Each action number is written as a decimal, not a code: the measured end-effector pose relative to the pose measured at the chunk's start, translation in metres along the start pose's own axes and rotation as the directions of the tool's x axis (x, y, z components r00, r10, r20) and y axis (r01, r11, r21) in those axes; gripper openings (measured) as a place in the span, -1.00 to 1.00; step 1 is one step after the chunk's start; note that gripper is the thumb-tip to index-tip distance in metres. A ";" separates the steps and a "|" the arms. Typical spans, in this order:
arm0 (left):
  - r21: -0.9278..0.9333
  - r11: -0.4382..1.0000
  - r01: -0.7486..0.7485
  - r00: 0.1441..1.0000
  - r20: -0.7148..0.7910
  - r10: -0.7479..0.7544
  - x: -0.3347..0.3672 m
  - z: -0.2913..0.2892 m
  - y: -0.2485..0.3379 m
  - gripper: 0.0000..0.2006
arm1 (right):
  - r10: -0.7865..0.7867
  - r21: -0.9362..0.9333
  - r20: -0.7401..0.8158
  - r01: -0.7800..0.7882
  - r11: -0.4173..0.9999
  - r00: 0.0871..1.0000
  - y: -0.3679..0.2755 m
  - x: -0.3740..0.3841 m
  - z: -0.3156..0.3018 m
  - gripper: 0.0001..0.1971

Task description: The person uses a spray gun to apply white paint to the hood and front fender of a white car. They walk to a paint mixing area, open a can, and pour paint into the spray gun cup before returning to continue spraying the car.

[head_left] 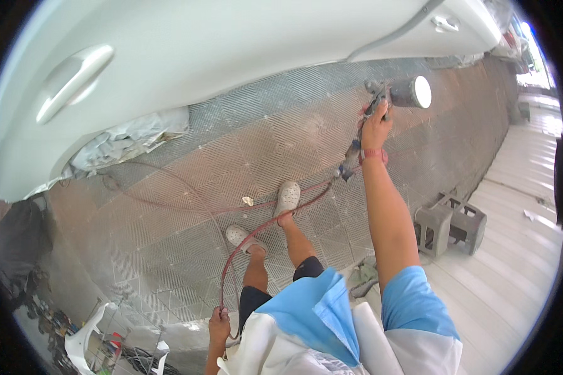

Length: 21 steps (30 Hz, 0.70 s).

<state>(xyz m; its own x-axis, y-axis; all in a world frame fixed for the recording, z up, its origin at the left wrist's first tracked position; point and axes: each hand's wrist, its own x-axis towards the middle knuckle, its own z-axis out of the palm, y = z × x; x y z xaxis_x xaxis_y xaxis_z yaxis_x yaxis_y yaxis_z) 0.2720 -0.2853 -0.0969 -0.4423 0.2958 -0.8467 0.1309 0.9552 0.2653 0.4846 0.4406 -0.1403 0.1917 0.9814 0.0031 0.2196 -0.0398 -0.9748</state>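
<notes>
My right hand [376, 129] is wrapped round the handle of a spray gun [379, 99], held out at arm's length before the white car. A dark cup with a white round end [413, 92] sticks out from the gun to the right. From the gun's lower end a red hose [263, 226] loops down past my legs to my left hand [219, 325]. That hand is closed on the hose, low at my left side. The white car body [231, 44] fills the top of the view, with a door handle [75, 81] at the left.
Crumpled masking film [131, 140] covers a wheel at the left. More hose lies on the patterned floor [244, 156] around my feet. Plastic stools [447, 225] stand at the right by a pale ribbed panel [513, 206]. A white car part [84, 340] sits lower left.
</notes>
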 end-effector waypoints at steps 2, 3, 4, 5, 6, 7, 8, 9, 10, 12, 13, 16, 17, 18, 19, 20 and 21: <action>-0.127 0.992 0.012 1.000 0.005 -0.011 0.001 0.001 0.006 -0.79 | -0.018 0.002 -0.108 0.018 1.000 0.994 0.013 0.020 0.002 -0.48; -0.181 0.977 0.108 0.994 0.024 -0.106 0.002 0.001 0.010 -0.79 | -0.014 0.016 -0.175 0.018 1.000 0.984 0.020 0.027 0.008 -0.48; -0.033 0.995 0.099 0.995 0.002 -0.099 -0.002 0.000 0.013 -0.79 | -0.009 0.032 -0.239 0.017 0.999 0.971 0.026 0.027 0.014 -0.47; -0.044 0.993 0.113 0.994 -0.008 -0.113 -0.004 0.000 0.016 -0.78 | 0.013 0.047 -0.226 -0.003 0.999 0.974 0.032 0.020 0.020 -0.47; -0.058 0.990 0.129 0.991 -0.021 -0.130 -0.008 -0.002 0.019 -0.77 | 0.037 0.064 -0.209 -0.024 0.998 0.977 0.040 0.011 0.030 -0.47; -0.072 0.987 0.146 0.988 -0.035 -0.149 -0.011 -0.003 0.020 -0.77 | 0.045 0.088 -0.184 -0.029 0.996 0.982 0.046 -0.001 0.042 -0.46; -0.118 0.967 0.224 0.974 0.008 -0.224 -0.014 -0.005 0.021 -0.76 | 0.023 0.092 -0.097 -0.014 0.996 0.995 0.055 -0.023 0.053 -0.47; -0.162 0.941 0.298 0.955 0.052 -0.294 -0.017 -0.007 0.020 -0.75 | 0.034 0.098 -0.054 -0.029 0.995 0.998 0.063 -0.046 0.067 -0.47; -0.207 0.906 0.369 0.929 0.096 -0.357 -0.020 -0.008 0.018 -0.75 | 0.002 0.121 0.007 -0.003 0.993 1.000 0.071 -0.069 0.083 -0.48; -0.168 0.911 0.376 0.927 0.065 -0.370 -0.024 -0.007 0.008 -0.74 | 0.016 0.091 0.191 -0.034 0.995 0.981 0.087 -0.125 0.107 -0.50; -0.147 0.914 0.379 0.926 0.052 -0.375 -0.025 -0.004 0.001 -0.73 | 0.007 0.085 0.262 -0.031 0.996 0.965 0.093 -0.153 0.120 -0.51; 0.006 0.923 0.384 0.923 0.018 -0.384 -0.027 0.003 -0.021 -0.72 | 0.061 -0.093 0.492 -0.017 0.996 0.868 0.099 -0.218 0.154 -0.52; 0.040 0.920 0.390 0.921 0.013 -0.390 -0.028 0.006 -0.027 -0.71 | -0.085 0.032 0.549 0.081 0.996 0.831 0.098 -0.227 0.159 -0.51; 0.073 0.916 0.393 0.919 0.009 -0.395 -0.028 0.009 -0.030 -0.71 | -0.151 0.100 0.604 0.113 0.989 0.782 0.097 -0.233 0.164 -0.50; 0.107 0.912 0.396 0.917 0.004 -0.399 -0.028 0.011 -0.031 -0.70 | -0.222 0.168 0.651 0.147 0.975 0.726 0.097 -0.234 0.166 -0.49; 0.125 0.908 0.400 0.914 0.012 -0.404 -0.028 0.012 -0.030 -0.69 | -0.231 0.165 0.644 0.162 0.973 0.729 0.100 -0.230 0.165 -0.49; 0.145 0.904 0.401 0.912 0.023 -0.409 -0.027 0.014 -0.026 -0.68 | -0.243 0.158 0.637 0.185 0.970 0.732 0.104 -0.220 0.164 -0.50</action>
<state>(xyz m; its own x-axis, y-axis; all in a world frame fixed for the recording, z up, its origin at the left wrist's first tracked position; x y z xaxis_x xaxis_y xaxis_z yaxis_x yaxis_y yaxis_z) 0.2932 -0.3177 -0.0877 -0.4368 -0.1203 -0.8915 0.0692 0.9836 -0.1667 0.3081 0.2514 -0.2791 -0.5224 0.8472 0.0970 0.0974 0.1723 -0.9802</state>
